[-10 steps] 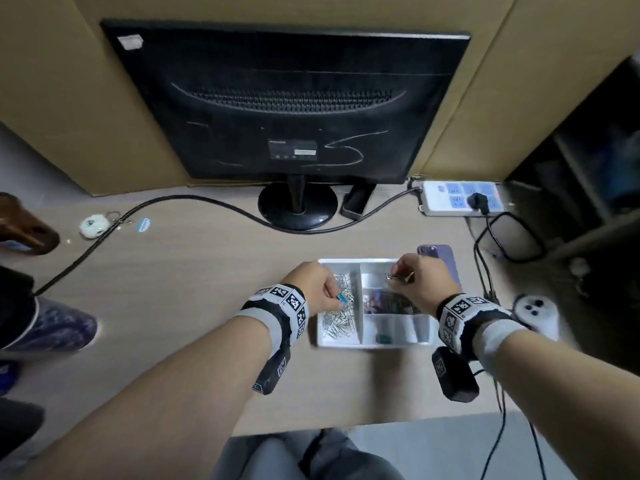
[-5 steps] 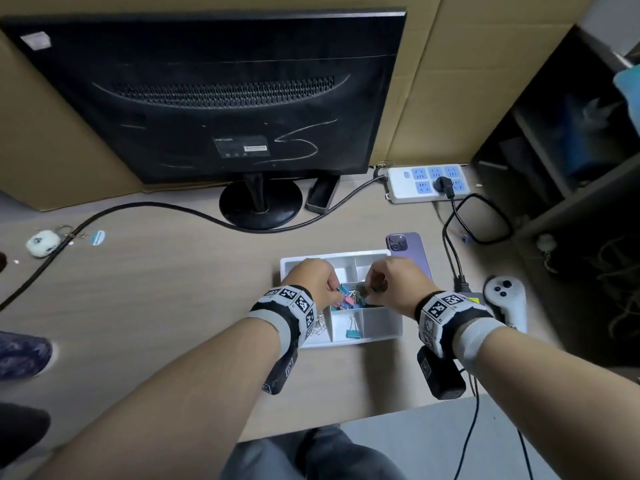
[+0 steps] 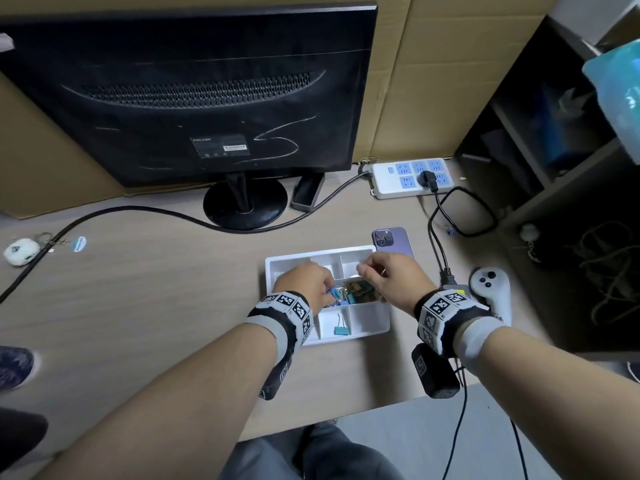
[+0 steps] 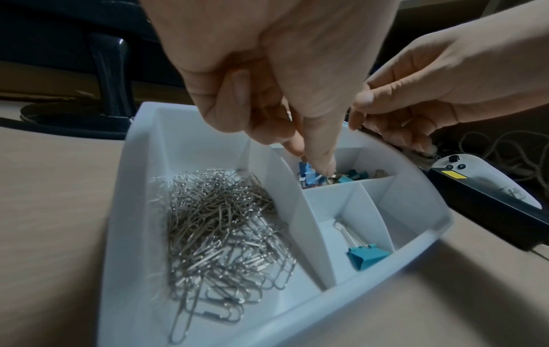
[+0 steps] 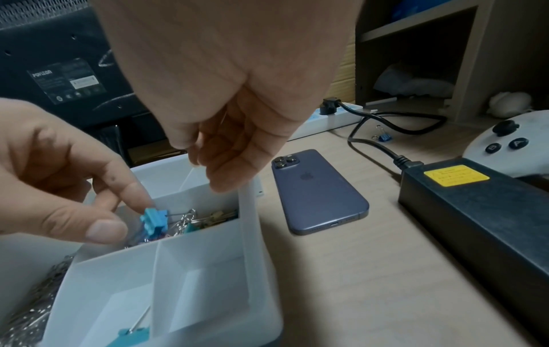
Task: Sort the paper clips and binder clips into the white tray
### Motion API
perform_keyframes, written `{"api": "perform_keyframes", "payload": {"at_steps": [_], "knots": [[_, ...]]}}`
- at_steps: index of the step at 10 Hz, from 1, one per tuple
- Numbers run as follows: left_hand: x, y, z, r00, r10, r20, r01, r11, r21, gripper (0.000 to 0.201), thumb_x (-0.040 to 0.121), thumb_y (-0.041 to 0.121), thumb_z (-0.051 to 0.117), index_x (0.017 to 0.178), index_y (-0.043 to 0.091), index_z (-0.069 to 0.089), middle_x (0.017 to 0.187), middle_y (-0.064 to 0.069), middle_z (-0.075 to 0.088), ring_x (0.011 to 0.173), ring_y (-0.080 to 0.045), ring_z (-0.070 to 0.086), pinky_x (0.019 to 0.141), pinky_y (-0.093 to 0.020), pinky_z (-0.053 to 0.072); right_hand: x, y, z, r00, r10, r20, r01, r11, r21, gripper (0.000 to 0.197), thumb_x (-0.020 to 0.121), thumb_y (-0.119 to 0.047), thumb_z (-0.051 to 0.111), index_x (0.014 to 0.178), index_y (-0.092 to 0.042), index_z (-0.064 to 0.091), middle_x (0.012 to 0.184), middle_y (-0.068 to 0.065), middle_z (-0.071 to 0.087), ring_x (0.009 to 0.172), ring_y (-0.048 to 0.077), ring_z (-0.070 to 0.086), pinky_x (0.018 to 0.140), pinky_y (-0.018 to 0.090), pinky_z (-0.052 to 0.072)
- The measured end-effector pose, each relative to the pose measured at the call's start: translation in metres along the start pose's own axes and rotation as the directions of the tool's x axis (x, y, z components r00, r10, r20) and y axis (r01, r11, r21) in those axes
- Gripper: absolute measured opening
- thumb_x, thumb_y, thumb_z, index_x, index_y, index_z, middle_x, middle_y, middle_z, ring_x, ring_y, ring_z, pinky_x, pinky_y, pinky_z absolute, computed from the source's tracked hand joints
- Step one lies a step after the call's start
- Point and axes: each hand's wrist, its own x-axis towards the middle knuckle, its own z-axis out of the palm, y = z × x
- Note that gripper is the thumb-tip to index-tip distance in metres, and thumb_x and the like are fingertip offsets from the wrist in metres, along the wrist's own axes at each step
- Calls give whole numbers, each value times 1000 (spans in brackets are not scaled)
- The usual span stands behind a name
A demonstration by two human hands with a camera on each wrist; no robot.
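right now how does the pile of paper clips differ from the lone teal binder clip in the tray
The paper clips are a big tangled heap of bare silver wire filling the long left compartment. The teal binder clip lies alone in a small near compartment, with a coloured body and wire handles pointing away. Neither hand touches either. Both lie inside the white tray.

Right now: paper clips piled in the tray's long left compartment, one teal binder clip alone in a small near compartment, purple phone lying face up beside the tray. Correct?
One error: the purple phone lies face down, with its camera lenses and back logo showing in the right wrist view. The rest holds: the paper clips fill the long left compartment of the white tray, and one teal binder clip sits alone in a small near compartment.
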Motion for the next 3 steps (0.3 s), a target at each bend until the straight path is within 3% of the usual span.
{"api": "perform_keyframes", "payload": {"at_steps": [1,2,3], "knots": [[-14,-4,0,999,13,-34,-13,1000,-3,8,89,36,65,96,34,68,98,11,59,86,-12,61,78,-32,54,-2,-6,-5,1000,-17,-5,17,1000,13,26,98,-38,59,79,-20,63,60,-6,62,56,11,61,65,38,58],[-44,-13,-2,995,24,-101,-23,1000,6,8,93,38,55,89,33,59,96,12,54,78,-12,59,74,-33,54,-13,-21,-14,1000,-13,1,13,999,35,20,98,-34,58,82,-23,64,54,-11,62,49,5,58,63,31,54],[-97,-31,2,991,113,-76,-103,987,121,9,92,40,48,92,32,51,98,13,53,81,-12,58,70,-31,49,-31,-45,-32,996,-55,-69,67,981,181,11,98,-34,59,91,-29,67,66,-6,66,52,7,59,65,41,58]]}}
